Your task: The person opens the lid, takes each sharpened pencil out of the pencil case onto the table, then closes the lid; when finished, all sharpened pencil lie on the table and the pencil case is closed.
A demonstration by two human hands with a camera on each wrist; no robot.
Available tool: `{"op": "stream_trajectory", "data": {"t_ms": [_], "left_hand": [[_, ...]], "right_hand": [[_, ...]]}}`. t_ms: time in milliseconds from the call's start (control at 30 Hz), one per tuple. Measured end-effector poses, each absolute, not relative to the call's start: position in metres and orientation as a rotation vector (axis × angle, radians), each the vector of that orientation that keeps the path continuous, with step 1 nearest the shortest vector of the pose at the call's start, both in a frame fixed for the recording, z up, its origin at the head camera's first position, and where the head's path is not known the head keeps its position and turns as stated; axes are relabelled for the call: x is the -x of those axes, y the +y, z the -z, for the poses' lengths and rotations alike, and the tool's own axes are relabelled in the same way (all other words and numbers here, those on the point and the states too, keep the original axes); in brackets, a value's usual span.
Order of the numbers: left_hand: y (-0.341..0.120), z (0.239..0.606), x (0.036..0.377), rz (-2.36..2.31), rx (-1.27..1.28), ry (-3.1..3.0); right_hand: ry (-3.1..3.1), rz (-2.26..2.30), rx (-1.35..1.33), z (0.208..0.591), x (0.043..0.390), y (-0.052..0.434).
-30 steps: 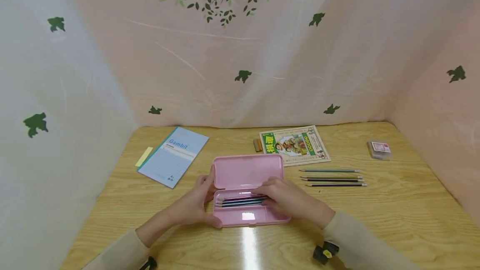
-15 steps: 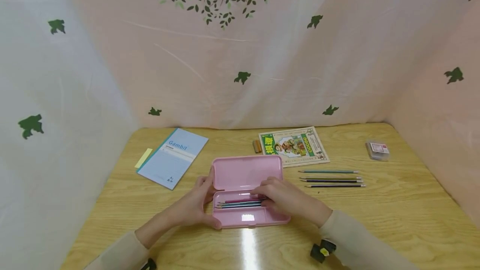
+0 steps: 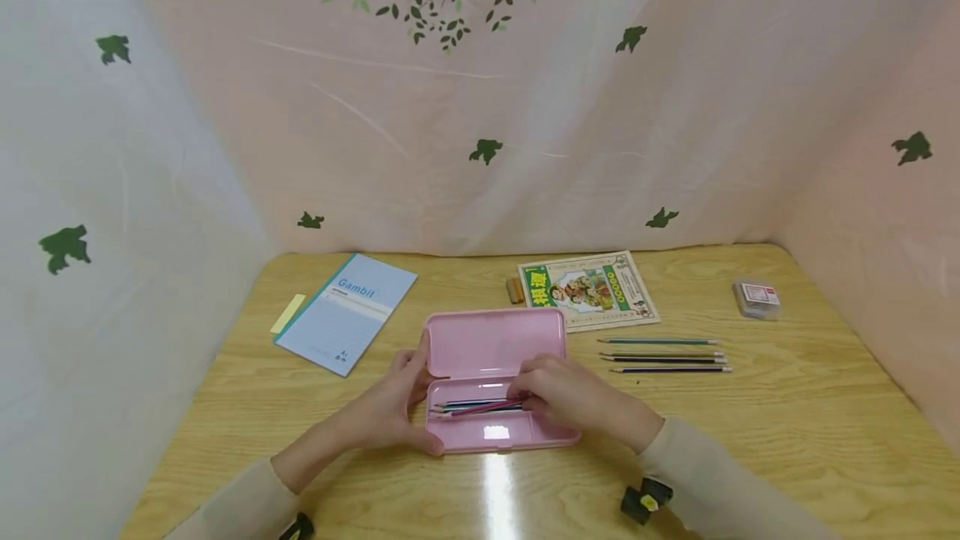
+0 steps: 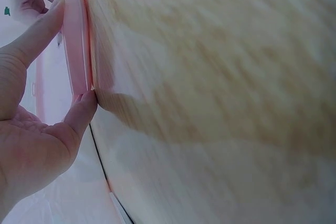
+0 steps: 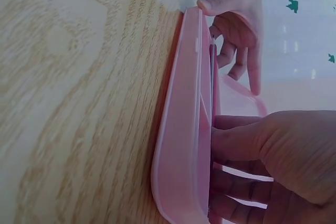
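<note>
A pink plastic pencil case [image 3: 483,344] lies on the table with its lid tipped back. My left hand [image 3: 390,415] grips its left end, thumb at the front corner and fingers at the back; the left wrist view shows the thumb tip at the wall of the case [image 4: 76,45]. Inside, several dark pencils [image 3: 459,403] lie side by side. Slanting over them is a dark red pencil [image 3: 476,409], pinched near its right end by my right hand [image 3: 566,394]. In the right wrist view, the right fingers reach over the side wall [image 5: 181,124] and hide the pencil's end.
Several loose pencils [image 3: 663,360] lie right of the case on the wooden table [image 3: 810,423]. Behind are an illustrated booklet [image 3: 588,290], a small brown block [image 3: 515,290] and a clear box [image 3: 757,298]. A blue notebook [image 3: 345,315] and a yellow strip [image 3: 288,313] lie left.
The dark red pencil has come from behind the other pencils to slant across them towards the front. My right fingers have drawn in around its end; the left hand keeps its place.
</note>
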State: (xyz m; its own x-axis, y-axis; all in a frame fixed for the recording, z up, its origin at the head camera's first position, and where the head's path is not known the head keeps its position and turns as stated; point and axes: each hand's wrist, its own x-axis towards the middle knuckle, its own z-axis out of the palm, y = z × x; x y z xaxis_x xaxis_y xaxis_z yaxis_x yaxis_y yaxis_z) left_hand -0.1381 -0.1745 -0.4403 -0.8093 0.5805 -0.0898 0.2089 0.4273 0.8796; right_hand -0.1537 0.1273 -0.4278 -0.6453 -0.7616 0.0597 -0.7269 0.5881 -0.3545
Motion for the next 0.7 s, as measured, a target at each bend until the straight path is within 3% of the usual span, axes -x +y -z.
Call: {"op": "stream_trajectory", "data": {"t_ms": [700], "left_hand": [[-0.1734,0.4412,0.1370,-1.326,-0.651,2.317]], "right_hand": [[2.740,0.554,1.277,0.4251,0.1501,0.1302]]}}
